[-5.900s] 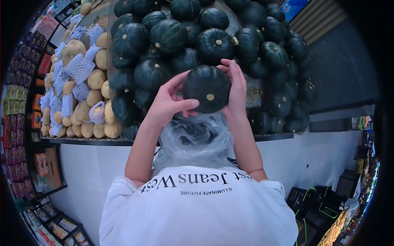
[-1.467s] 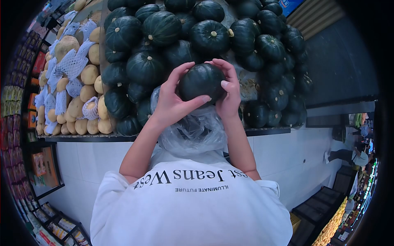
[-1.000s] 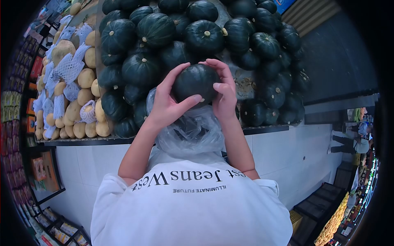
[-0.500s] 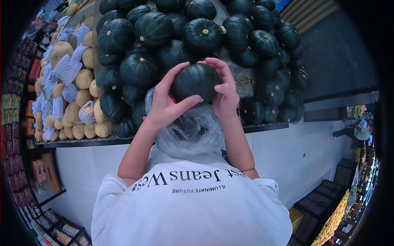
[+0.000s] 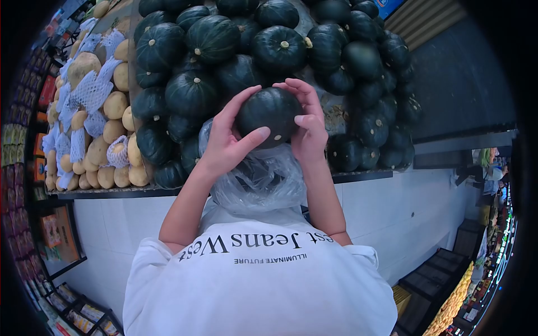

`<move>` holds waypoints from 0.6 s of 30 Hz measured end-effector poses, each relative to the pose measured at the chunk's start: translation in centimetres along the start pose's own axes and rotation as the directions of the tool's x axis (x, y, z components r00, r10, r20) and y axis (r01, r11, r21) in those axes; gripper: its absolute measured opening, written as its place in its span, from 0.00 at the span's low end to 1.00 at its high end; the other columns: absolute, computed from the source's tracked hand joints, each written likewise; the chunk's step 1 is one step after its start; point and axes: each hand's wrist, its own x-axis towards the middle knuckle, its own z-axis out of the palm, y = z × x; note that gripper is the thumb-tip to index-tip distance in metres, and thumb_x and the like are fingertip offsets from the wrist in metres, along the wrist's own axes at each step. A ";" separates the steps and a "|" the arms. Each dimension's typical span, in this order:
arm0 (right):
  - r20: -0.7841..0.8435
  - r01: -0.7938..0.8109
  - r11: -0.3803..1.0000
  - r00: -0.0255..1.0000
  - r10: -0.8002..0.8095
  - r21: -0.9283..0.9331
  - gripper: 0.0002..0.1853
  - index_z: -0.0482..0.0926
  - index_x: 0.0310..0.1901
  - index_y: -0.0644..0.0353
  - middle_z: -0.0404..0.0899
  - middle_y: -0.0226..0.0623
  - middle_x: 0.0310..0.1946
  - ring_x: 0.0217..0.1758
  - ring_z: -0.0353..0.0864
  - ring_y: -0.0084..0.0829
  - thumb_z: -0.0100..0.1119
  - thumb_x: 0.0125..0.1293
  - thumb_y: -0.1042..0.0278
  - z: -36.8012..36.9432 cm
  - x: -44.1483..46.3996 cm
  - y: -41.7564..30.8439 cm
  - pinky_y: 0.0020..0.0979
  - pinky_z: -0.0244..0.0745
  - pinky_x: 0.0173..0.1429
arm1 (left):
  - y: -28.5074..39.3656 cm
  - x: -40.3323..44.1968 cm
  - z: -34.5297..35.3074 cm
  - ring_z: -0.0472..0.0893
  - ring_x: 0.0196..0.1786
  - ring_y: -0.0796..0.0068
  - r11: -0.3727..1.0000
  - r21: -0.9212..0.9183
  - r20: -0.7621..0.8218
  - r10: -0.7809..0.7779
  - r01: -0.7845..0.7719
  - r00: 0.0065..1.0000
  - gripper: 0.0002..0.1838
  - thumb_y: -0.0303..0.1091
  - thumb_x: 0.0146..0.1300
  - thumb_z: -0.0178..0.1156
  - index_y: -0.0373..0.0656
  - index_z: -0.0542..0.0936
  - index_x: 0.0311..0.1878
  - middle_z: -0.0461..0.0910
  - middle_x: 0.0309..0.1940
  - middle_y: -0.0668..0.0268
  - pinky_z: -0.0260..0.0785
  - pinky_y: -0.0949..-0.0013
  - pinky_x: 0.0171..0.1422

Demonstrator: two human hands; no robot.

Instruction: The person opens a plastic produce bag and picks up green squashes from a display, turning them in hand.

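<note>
Fingers (image 5: 238, 102) of the left hand (image 5: 224, 144) and right hand (image 5: 310, 133) grip a dark green pumpkin (image 5: 268, 115) from opposite sides, holding it between them; a clear plastic bag (image 5: 258, 185) bunches bodyward of them; heaped pumpkins (image 5: 212, 40) lie beyond; even, widespread pressure should keep it steady.

Held squash (image 5: 269, 112): underside out of sight; sides partly behind left hand (image 5: 225, 144) and right hand (image 5: 310, 136).
Plastic bag (image 5: 260, 185): far part largely behind the squash; dark shape showing through unclear.
Squash pile (image 5: 280, 51): cut off at the far edge; one squash on the right (image 5: 361, 60) blurred.
White shirt (image 5: 258, 288): near end cut off.
Left packets (image 5: 15, 137): print too small to read.
</note>
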 end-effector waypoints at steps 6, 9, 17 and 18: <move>-0.004 -0.021 1.000 1.000 0.021 0.003 0.35 0.68 0.59 0.66 0.72 0.46 0.55 0.62 0.69 0.36 0.49 0.42 0.67 0.1 0.1 0.0 0.35 0.60 0.70 | 0.4 0.0 -0.2 0.73 0.58 0.69 0.998 -0.065 0.026 -0.016 0.017 1.000 0.33 0.29 0.54 0.59 0.35 0.66 0.66 0.74 0.56 0.57 0.63 0.67 0.66; 0.007 -0.024 0.999 1.000 0.024 0.024 0.35 0.68 0.59 0.66 0.73 0.46 0.54 0.62 0.69 0.35 0.50 0.43 0.66 -0.1 0.1 -0.1 0.34 0.60 0.70 | 0.3 0.0 -0.3 0.73 0.59 0.69 0.998 -0.060 0.030 -0.007 0.008 1.000 0.34 0.30 0.52 0.57 0.34 0.67 0.66 0.74 0.56 0.56 0.62 0.67 0.67; 0.004 -0.013 1.000 1.000 0.013 0.003 0.36 0.68 0.59 0.65 0.72 0.46 0.55 0.62 0.69 0.36 0.49 0.41 0.67 0.0 0.1 -0.1 0.35 0.59 0.70 | 0.3 0.2 -0.4 0.73 0.59 0.69 0.998 -0.058 0.019 -0.011 0.012 1.000 0.35 0.30 0.48 0.53 0.34 0.68 0.65 0.75 0.56 0.56 0.61 0.68 0.67; 0.018 -0.007 1.000 1.000 0.007 0.010 0.37 0.68 0.59 0.65 0.72 0.46 0.55 0.62 0.69 0.36 0.49 0.40 0.67 -0.1 0.1 -0.1 0.35 0.59 0.71 | 0.5 0.2 -0.4 0.73 0.60 0.68 0.997 -0.053 0.027 -0.053 0.054 0.998 0.37 0.32 0.47 0.53 0.34 0.67 0.66 0.74 0.58 0.56 0.60 0.68 0.68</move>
